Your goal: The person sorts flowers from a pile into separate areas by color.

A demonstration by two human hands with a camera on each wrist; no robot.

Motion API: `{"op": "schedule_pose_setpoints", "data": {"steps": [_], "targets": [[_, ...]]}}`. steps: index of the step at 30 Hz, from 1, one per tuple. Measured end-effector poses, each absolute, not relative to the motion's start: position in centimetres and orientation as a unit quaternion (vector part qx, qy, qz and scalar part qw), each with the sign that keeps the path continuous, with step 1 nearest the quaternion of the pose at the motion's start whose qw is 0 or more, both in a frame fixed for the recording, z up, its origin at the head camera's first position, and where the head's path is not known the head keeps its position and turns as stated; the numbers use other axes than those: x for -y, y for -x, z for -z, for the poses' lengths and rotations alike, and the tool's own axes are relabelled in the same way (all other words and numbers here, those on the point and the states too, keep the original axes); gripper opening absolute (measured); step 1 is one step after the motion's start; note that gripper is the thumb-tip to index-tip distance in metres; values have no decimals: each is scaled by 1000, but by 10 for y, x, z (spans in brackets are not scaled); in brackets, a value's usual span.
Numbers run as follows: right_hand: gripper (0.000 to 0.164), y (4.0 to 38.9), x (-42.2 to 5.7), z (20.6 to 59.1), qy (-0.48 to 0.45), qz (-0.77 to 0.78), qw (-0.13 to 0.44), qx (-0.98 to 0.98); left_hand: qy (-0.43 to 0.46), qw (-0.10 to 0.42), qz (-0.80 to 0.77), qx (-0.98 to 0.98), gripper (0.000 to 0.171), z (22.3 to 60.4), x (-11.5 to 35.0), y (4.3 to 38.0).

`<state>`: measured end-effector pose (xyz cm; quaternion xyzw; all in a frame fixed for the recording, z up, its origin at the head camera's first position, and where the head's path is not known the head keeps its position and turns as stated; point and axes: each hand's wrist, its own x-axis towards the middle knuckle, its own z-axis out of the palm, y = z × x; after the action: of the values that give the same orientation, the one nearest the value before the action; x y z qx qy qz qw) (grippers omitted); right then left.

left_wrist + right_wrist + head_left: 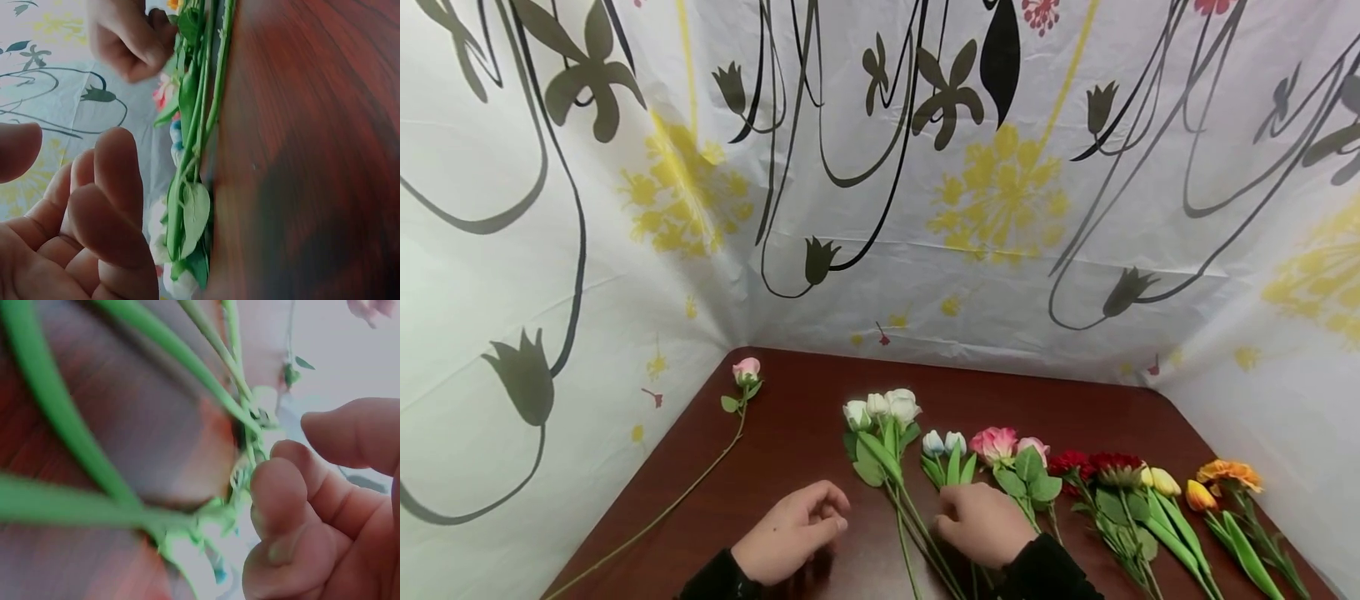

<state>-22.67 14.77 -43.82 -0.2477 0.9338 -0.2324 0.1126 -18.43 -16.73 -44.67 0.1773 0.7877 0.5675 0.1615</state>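
Three white roses (883, 410) lie at the middle of the table, their long green stems running toward the front edge. My left hand (793, 533) hovers to the left of these stems, fingers loosely bent, holding nothing; the left wrist view shows its fingers (109, 206) apart from the flowers. Over the stems of two pale blue-and-white tulips (944, 444) is my right hand (985, 523). In the right wrist view its thumb (350, 432) stands apart from its bent fingers, with nothing between them. Green stems (56, 406) pass beside it; whether it touches any, I cannot tell.
A single pink rose (747, 372) lies along the left side of the brown table (808, 379). Rightward lie pink roses (996, 446), dark red flowers (1116, 468), yellow tulips (1163, 482) and orange flowers (1231, 475). A patterned white cloth (880, 208) hangs around the table.
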Motion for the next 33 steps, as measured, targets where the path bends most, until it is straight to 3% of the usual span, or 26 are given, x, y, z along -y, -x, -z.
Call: {"op": "schedule_pose_setpoints", "data": {"steps": [11, 20, 25, 33], "targets": [[16, 214, -193, 424, 183, 257, 93, -945, -121, 109, -487, -858, 24, 439, 206, 195], [25, 205, -241, 426, 104, 302, 121, -940, -3, 13, -296, -955, 18, 434, 251, 212], [21, 203, -260, 427, 65, 302, 104, -945, 18, 4, -197, -980, 25, 432, 279, 226], [17, 198, -279, 437, 8, 278, 87, -957, 24, 17, -161, -986, 13, 437, 304, 230]]}}
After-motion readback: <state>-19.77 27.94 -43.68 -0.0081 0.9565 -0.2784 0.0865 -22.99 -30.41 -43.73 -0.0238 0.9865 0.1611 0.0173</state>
